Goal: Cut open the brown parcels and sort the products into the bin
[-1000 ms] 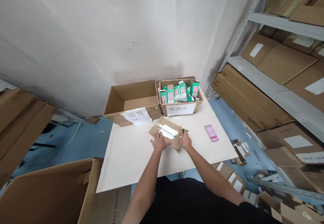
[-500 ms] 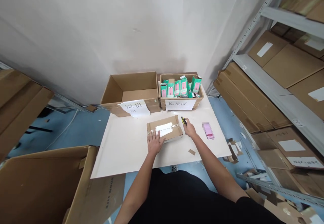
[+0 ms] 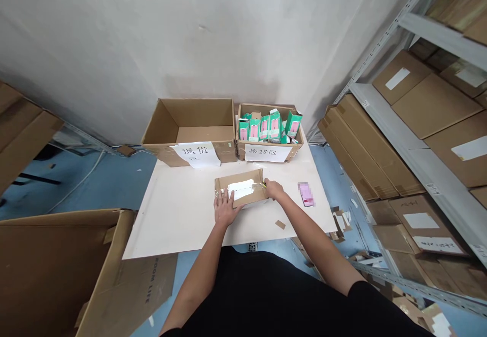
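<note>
A small taped cardboard parcel [image 3: 239,189] with a white label lies flat on the white table [image 3: 178,220]. My left hand [image 3: 224,209] rests on the parcel's near left corner, fingers spread flat. My right hand [image 3: 273,190] is closed round a small yellow and black cutter [image 3: 264,185], its tip at the parcel's right end.
At the table's back stand an open cardboard box [image 3: 190,129] with nothing in it and a box [image 3: 269,136] of green and pink cartons, each with a paper sign. A pink item [image 3: 306,195] and a cardboard scrap [image 3: 280,224] lie right. Shelving [image 3: 414,149] with cartons stands right, a large carton [image 3: 64,271] left.
The parcel has turned to lie square to me. My right hand moved from beside the parcel's right end onto that end with the cutter. My left hand stayed on the parcel.
</note>
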Tool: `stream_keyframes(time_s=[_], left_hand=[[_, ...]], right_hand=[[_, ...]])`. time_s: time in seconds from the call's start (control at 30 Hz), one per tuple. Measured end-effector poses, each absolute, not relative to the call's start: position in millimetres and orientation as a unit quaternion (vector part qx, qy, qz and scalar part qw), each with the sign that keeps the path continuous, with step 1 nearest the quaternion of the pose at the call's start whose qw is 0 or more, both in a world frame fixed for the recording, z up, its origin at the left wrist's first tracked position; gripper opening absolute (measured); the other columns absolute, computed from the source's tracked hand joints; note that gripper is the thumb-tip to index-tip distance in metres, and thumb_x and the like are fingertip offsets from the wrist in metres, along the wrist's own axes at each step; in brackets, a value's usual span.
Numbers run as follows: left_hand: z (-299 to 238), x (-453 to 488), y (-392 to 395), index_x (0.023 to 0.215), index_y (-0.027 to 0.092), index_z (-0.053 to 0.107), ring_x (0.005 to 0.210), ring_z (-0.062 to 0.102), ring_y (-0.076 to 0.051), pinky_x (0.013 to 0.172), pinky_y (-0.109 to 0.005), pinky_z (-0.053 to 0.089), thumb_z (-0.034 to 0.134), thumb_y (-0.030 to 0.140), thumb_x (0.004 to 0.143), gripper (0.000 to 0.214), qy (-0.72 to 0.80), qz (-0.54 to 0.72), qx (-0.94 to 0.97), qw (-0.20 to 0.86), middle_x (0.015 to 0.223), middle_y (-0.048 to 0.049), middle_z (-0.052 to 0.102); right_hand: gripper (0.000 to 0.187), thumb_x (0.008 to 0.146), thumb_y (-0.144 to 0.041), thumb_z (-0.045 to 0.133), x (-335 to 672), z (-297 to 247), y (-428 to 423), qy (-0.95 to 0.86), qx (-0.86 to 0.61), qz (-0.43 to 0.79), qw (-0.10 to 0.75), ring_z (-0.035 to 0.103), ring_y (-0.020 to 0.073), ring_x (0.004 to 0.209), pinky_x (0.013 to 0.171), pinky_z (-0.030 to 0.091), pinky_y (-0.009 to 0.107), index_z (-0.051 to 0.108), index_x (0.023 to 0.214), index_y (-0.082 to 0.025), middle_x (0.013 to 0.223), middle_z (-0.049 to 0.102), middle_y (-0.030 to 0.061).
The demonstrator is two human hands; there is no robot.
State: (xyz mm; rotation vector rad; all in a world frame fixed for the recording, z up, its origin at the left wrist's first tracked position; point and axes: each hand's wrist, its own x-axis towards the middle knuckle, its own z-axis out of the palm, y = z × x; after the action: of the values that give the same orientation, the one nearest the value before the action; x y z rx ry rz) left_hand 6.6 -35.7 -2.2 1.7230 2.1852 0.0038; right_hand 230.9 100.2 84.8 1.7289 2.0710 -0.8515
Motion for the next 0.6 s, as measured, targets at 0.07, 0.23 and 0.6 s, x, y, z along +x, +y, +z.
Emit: stream_keyframes(time_s=[0.07, 0.23, 0.6], left_hand=[[-3.4, 7.0, -36.1, 0.17, 0.028, 0.024, 0.165, -0.007, -0.031, 0.133, -0.052, -0.001, 0.035, 0.081, 0.095, 0.092, 0.772, 0.013, 0.609, 0.185, 0.179, -0.0041, 0.012], [-5.6, 5.9, -36.5, 0.17, 0.029, 0.023, 0.165, -0.009, -0.032, 0.133, -0.052, -0.001, 0.037, 0.079, 0.095, 0.092, 0.768, 0.027, 0.609, 0.197, 0.179, -0.0028, 0.011], [-13.9, 19.0, -40.1, 0.167, 0.024, 0.034, 0.164, 0.01, -0.036, 0.132, -0.055, 0.009, 0.042, 0.08, 0.095, 0.092, 0.786, 0.045, 0.602, 0.133, 0.176, -0.0113, 0.024]], right_hand=[[0.06, 0.082, -0.018, 0.07, 228.9, 87.7, 98.9, 0.721, 0.602, -0.304, 0.158, 0.076, 0.028, 0.08, 0.07, 0.053, 0.034, 0.054, 0.139, -0.023, 0.11, 0.075, 0.0144], [0.05, 0.084, -0.019, 0.067, 231.5, 89.5, 91.7, 0.729, 0.581, -0.308, 0.191, 0.077, 0.029, 0.083, 0.071, 0.054, 0.034, 0.06, 0.134, -0.022, 0.115, 0.074, 0.0159], [0.066, 0.106, -0.046, 0.043, 253.2, 31.4, -19.3, 0.6, 0.728, -0.318, -0.096, 0.075, 0.0297, 0.105, 0.086, 0.051, 0.034, 0.023, 0.164, -0.02, 0.114, 0.076, 0.0114]])
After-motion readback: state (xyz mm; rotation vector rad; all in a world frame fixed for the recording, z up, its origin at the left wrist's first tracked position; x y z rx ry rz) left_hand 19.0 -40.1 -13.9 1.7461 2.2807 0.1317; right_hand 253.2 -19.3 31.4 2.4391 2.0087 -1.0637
